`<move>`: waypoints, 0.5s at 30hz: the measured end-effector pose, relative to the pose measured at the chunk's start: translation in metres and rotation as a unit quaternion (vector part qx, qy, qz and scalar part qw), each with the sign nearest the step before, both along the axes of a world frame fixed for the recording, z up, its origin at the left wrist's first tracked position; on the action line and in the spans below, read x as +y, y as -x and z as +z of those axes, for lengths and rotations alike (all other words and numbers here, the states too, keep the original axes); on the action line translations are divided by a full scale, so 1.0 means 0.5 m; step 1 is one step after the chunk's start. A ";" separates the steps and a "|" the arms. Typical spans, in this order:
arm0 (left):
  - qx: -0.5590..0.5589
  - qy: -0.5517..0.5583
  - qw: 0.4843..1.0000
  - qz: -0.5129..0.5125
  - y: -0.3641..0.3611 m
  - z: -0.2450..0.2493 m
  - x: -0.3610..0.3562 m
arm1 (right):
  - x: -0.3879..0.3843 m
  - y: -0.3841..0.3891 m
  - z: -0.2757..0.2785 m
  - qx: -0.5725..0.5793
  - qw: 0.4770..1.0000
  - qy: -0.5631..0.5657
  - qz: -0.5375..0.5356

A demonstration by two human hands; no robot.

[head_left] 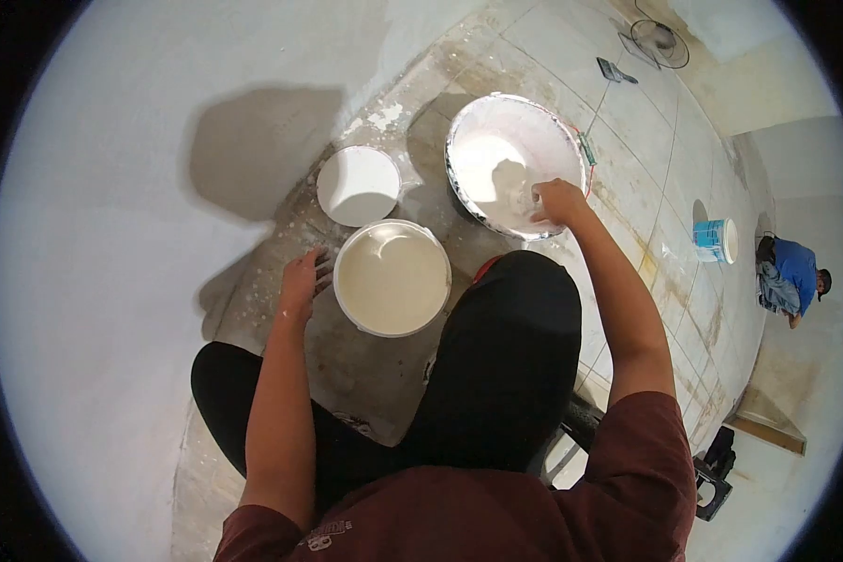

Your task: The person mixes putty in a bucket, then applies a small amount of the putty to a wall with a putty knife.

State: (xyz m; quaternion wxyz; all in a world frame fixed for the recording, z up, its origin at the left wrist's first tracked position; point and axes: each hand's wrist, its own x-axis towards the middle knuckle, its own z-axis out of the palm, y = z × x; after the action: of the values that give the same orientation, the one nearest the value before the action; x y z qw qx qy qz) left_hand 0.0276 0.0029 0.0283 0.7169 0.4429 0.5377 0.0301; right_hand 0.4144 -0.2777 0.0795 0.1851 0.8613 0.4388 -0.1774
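My left hand is beside the left rim of a round white bucket filled with cream-coloured liquid. Its fingers are apart, with nothing between them. A round white lid lies on the floor just beyond that bucket. To the right stands a larger white tub with white liquid inside and smears on its wall. My right hand reaches over this tub's near right rim, its fingers curled down inside. Whatever those fingers hold, if anything, is too small to make out.
A wall rises close on the left. On the tiled floor lie a dark brush and a blue-and-white bucket. A wire-caged fan stands at the top right. A person in a blue shirt is at the far right.
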 end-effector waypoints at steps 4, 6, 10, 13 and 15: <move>-0.003 -0.006 1.000 0.001 0.005 -0.001 0.000 | -0.002 -0.039 -0.009 0.014 0.999 -0.001 0.053; -0.006 -0.005 1.000 0.002 0.006 0.002 -0.001 | -0.001 -0.041 0.009 0.015 0.997 -0.001 0.070; 0.001 0.000 1.000 -0.003 0.002 0.004 -0.005 | 0.015 -0.026 0.014 -0.022 0.994 0.051 0.094; 0.010 -0.006 1.000 -0.014 0.001 0.003 -0.007 | 0.013 -0.033 -0.026 -0.041 0.995 0.021 0.088; 0.008 -0.009 1.000 -0.016 0.002 0.003 -0.007 | 0.007 -0.038 -0.044 -0.044 0.997 -0.004 0.070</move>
State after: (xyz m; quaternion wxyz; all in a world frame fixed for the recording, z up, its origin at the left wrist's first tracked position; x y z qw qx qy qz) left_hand 0.0268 -0.0005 0.0298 0.7091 0.4580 0.5357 0.0199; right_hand 0.4336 -0.2741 0.0577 0.2128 0.8363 0.4898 -0.1241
